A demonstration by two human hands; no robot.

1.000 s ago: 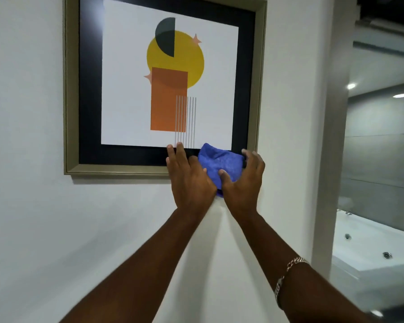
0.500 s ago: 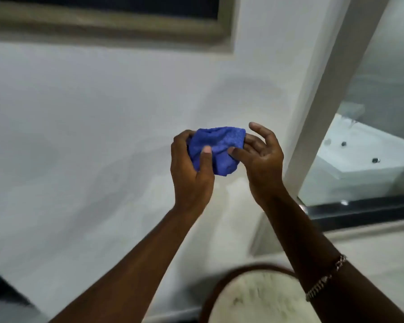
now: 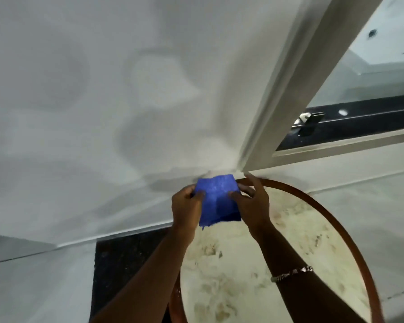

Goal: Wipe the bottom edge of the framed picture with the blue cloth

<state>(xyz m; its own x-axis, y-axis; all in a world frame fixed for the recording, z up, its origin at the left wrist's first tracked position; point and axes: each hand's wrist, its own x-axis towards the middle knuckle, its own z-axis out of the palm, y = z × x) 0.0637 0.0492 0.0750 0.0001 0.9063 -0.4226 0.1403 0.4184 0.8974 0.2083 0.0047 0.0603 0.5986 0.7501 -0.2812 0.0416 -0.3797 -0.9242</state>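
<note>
The blue cloth (image 3: 217, 200) is folded into a rough square and held between both hands in front of the white wall. My left hand (image 3: 187, 207) grips its left edge with thumb on top. My right hand (image 3: 253, 202) pinches its right edge, fingers partly spread. The cloth hangs above the far rim of a round table. The framed picture is out of view above.
A round marble-topped table with a brown wooden rim (image 3: 336, 226) stands below my arms. A white wall (image 3: 91, 113) fills the upper left. A white post (image 3: 296, 73) and a glass partition (image 3: 371, 78) lie to the right. A dark floor strip (image 3: 126, 264) runs by the wall base.
My view has dropped from the picture to the table. Both hands brought the cloth down off the frame's bottom edge and flattened it from a bunch into a folded square.
</note>
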